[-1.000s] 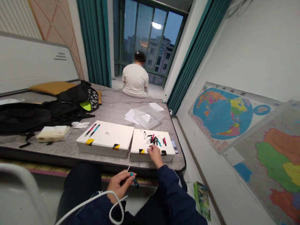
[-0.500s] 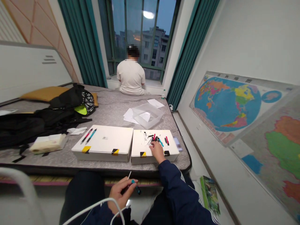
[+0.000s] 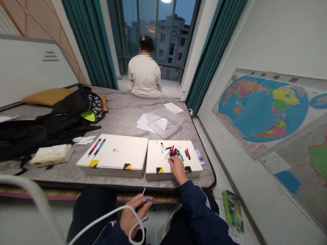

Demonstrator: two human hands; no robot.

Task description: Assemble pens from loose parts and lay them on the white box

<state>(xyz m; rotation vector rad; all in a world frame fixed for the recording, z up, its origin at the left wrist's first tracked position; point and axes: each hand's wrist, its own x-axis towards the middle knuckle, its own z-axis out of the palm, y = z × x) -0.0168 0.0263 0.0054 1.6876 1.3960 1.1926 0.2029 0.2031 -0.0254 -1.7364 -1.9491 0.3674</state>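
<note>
My left hand is closed above my lap, holding a teal and black pen part. A thin white stick pokes up from the same fingers. My right hand reaches to the right-hand white box, its fingertips pinched at the near side of a heap of pen parts. Whatever those fingertips grip is hidden. Red, teal, black and clear pieces make up the heap. Two whole pens, a red one and a teal one, lie side by side on the left-hand white box.
Behind the boxes are a translucent plastic bin and loose paper sheets. A tissue pack and black bags lie left. A white cable loops before my left arm. Someone in a white shirt sits by the window.
The camera view has shifted slightly. My right hand stays at the pen-part heap with only a small shift of the fingers, and my left hand keeps its hold on the teal and black part.
</note>
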